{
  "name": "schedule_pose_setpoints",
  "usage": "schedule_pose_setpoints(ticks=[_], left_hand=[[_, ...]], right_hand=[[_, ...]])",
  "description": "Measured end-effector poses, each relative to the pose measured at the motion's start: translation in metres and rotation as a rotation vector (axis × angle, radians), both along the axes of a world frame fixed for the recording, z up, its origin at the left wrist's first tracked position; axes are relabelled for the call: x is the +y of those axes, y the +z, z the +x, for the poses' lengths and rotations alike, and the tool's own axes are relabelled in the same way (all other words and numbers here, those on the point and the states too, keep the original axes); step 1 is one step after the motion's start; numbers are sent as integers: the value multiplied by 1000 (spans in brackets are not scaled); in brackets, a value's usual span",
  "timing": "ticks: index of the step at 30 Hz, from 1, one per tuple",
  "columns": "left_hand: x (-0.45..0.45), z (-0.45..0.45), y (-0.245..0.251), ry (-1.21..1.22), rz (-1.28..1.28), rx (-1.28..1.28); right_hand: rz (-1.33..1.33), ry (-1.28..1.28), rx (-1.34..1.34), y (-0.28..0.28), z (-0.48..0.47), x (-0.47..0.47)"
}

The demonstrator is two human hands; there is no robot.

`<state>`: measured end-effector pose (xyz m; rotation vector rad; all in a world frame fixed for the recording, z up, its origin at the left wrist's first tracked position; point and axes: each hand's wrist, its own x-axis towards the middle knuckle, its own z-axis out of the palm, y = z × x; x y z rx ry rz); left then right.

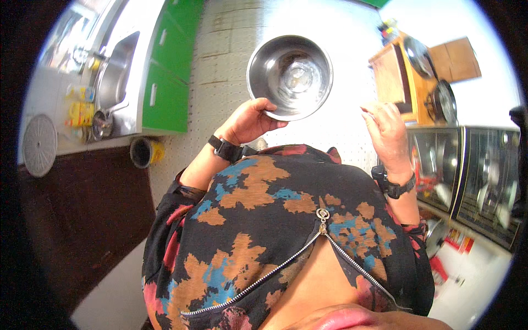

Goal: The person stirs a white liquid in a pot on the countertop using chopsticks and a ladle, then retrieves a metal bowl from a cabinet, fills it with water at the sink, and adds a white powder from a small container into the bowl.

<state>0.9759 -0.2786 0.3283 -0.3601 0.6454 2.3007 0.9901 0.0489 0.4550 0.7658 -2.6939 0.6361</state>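
A deep stainless steel bowl (264, 62) is held out in front of me, its open top tipped towards my view. My left hand (251, 121) grips the near rim, with the thumb over the edge and the fingers beneath. Inside, at the bottom, a whitish wet-looking patch shows, but I cannot tell whether it is liquid, residue or glare. My right hand (385, 128) is raised to the right of the bowl, apart from it. Its fingers are bent with the tips close to the thumb, and nothing is visible between them.
On the left, a steel sink (119, 78) is set in a counter above green cabinet doors (167, 78). Below stands a dark bucket (142, 152). To the right are a wooden cabinet (387, 74), pans (445, 103) and a glass-fronted cupboard (437, 165). Pale tiled floor (218, 74) lies ahead.
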Motion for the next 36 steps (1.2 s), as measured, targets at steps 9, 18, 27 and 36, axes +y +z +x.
schedule_pose_setpoints(ticks=[9,18,27,36], left_hand=[[-179,-24,-9,347,-176,-19],[-319,-20,-42,796,-538,-119],[-444,-68,-58,1148,-794,-330],[-521,-91,-77,1379,-1638,-488]], right_hand=[[96,361,-226,-25,-129,-153],[160,467,-333,-59,-246,-233],[106,717,-357,-112,-445,-382],[147,1002,-420,-125,-541,-554]])
